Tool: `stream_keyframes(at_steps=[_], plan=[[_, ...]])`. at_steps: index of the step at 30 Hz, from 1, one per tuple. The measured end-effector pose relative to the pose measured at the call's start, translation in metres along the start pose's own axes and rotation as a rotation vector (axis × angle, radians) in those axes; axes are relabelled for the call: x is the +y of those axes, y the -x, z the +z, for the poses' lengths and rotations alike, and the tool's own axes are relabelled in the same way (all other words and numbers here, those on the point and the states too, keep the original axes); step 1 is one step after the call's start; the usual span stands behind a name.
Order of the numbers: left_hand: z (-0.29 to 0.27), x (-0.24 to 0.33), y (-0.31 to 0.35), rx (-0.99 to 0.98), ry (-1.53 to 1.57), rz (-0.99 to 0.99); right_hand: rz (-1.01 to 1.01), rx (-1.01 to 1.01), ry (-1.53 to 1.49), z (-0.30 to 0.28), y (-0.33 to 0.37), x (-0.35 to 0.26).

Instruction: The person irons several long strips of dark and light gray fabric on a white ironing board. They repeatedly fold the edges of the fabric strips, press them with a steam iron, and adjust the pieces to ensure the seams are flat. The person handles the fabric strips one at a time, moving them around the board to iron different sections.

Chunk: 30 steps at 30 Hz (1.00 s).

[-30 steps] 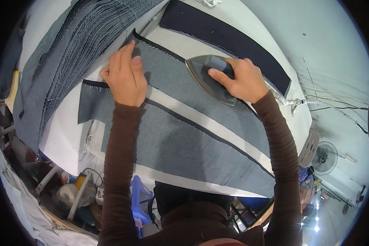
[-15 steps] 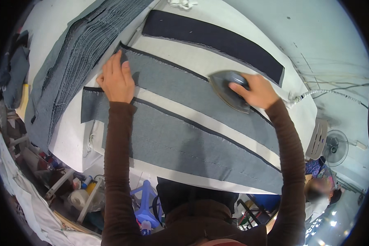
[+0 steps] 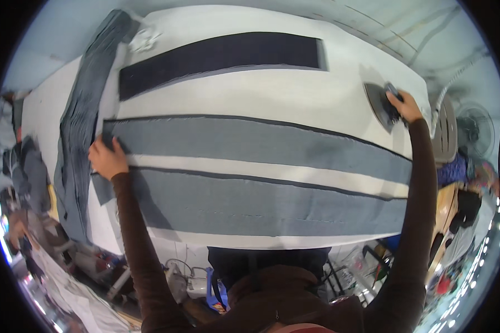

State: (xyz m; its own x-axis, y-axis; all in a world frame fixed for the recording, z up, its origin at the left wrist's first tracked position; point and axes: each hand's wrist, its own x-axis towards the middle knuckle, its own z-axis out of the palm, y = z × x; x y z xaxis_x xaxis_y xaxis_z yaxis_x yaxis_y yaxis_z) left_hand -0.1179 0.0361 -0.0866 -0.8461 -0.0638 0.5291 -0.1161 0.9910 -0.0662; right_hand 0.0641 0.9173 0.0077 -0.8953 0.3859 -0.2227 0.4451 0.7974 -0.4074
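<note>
My right hand (image 3: 406, 106) is closed around the handle of a dark clothes iron (image 3: 379, 108), which is at the right of the white ironing table, beyond the cloth strips. At the left, my left hand (image 3: 109, 158) lies with thumb and fingers apart at the left end of a long grey cloth strip (image 3: 222, 136) with a dark far edge. A wider grey cloth piece (image 3: 233, 202), also dark-edged, lies nearer me, parallel to the first. Farther away, a dark navy strip (image 3: 222, 60) rests on the table.
A tall stack of grey cloth pieces (image 3: 83, 122) runs along the table's left side. A white crumpled item (image 3: 144, 40) sits at the far left. At the right are a pale slatted chair back (image 3: 444, 133), a fan (image 3: 475, 130) and the iron's white cord (image 3: 450, 83).
The iron, in my right hand, has moved off the grey strip to the bare table at the right. My view has turned; my left hand remains near the strip's left end.
</note>
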Motion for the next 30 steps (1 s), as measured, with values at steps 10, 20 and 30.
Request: stream_keyframes(at_steps=[10, 20, 30], plan=[[0.033, -0.045, -0.023, -0.151, -0.301, -0.022, 0.233, 0.899, -0.104, -0.076, 0.131, 0.211], [0.002, -0.027, -0.023, -0.373, -0.164, -0.312, 0.796, 0.455, -0.541, 0.014, 0.286, 0.245], [-0.004, -0.053, -0.050, -0.346, -0.093, -0.040, 0.513, 0.165, -1.724, 0.024, 0.243, 0.213]])
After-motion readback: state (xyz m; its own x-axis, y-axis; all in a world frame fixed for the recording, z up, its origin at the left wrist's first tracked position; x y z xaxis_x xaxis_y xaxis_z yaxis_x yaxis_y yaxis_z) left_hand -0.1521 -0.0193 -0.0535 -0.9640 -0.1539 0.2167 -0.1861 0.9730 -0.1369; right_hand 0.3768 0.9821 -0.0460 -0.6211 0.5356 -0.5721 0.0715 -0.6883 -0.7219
